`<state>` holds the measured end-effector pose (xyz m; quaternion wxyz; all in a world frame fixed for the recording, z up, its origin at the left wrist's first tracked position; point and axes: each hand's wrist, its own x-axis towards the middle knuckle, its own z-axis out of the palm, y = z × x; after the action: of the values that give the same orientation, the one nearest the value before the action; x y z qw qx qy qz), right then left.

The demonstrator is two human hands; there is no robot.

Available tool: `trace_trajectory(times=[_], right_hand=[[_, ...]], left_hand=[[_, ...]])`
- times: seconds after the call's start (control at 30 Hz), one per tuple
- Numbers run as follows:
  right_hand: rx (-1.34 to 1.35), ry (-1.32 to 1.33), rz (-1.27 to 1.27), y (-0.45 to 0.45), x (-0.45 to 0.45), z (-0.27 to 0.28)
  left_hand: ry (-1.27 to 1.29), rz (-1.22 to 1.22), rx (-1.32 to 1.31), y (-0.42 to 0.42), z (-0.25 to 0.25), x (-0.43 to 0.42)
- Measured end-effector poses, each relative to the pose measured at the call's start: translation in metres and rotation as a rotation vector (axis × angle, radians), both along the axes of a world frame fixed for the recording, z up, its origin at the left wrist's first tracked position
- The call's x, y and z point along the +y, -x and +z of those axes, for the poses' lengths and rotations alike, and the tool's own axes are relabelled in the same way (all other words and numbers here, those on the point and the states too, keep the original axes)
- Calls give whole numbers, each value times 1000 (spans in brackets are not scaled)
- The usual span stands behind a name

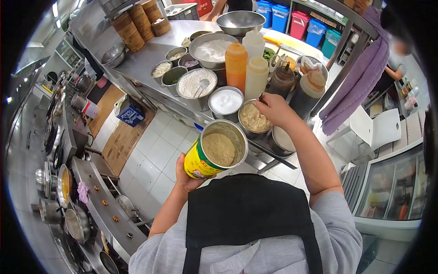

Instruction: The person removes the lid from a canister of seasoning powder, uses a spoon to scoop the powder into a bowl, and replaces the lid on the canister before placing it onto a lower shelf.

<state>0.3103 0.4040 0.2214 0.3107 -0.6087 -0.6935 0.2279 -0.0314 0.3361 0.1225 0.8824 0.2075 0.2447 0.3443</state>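
My left hand is wrapped round a large yellow and green can, tilted so its open mouth shows pale beige powder inside. Over a metal bowl of clumpy beige powder, my right hand is closed on a utensil with a thin dark handle; its lower end is hidden. A bowl of smooth white powder stands left of that bowl. Further left is a bowl of white flour-like powder with a spoon in it.
Squeeze bottles, among them an orange one and a dark-filled one, crowd behind the bowls. A larger bowl of white powder sits further back. A purple towel hangs at right. Another person stands far right.
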Motion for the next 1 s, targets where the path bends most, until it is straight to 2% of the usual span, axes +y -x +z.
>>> trace_trajectory(times=[0.3, 0.4, 0.53, 0.6, 0.73, 0.83, 0.97, 1.0], right_hand=[[310, -24, -44, -2, -33, 35], [467, -179, -103, -5, -48, 20], [435, -211, -136, -8, -62, -20], [694, -291, -93, -7, -72, -26], [623, -333, -82, -19, -82, -22], [819, -244, -123, -27, -80, -17], [817, -273, -90, -20, -78, -22], [618, -337, -112, -25, -75, -32]], left_hand=[[-6, -15, -60, 0, -7, 8], [5, -16, -62, 2, -10, 9], [15, -29, -67, 3, -15, 11], [19, -19, -74, 3, -16, 12], [33, 5, -65, -2, -8, 9], [38, 2, -64, -5, -10, 10], [2, -68, -147, -3, -21, 9], [37, -17, -64, -3, -17, 6]])
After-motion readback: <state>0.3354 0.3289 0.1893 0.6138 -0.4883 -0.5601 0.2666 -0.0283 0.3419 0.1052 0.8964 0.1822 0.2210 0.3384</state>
